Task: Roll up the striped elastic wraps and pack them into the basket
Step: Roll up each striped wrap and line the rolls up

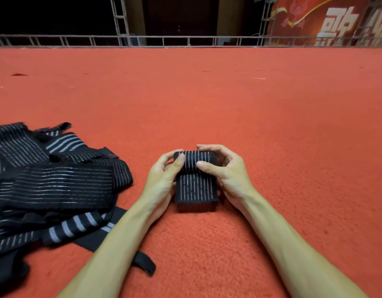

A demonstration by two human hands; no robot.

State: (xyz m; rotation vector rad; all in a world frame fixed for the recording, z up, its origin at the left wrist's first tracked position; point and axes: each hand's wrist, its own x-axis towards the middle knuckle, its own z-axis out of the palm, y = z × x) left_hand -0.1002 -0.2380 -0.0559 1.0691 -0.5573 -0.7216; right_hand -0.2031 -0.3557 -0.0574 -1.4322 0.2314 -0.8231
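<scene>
In the head view, a person works on a red carpet floor (228, 104) with both bare forearms reaching forward. Between the hands lies one black elastic wrap with thin white stripes (194, 188); its far end is already a thick rolled part (192, 161), and a short free tail (195, 193) lies flat on the carpet toward the person. The left hand (164, 175) grips the left end of the roll, thumb on top and fingers curled behind it; the right hand (226, 175) grips the right end in the same way, thumb pressing the front and fingers arched over the top. I think the two hands hold both ends so that the roll stays tight and its edges stay even; elastic cloth likes to spring open when it is loose. The tail lies flat probably so that it winds on without a fold; only this short piece seems left to roll.

At the left, well apart from the hands, a heap of black striped wraps (56, 181) lies tangled on the carpet; these look unrolled, so most of the work is ahead. The basket is not in view; I cannot tell where it stands. Far behind, a grey metal truss railing (185, 40) closes the carpet, and a red banner with white characters (336, 22) hangs at the right.
</scene>
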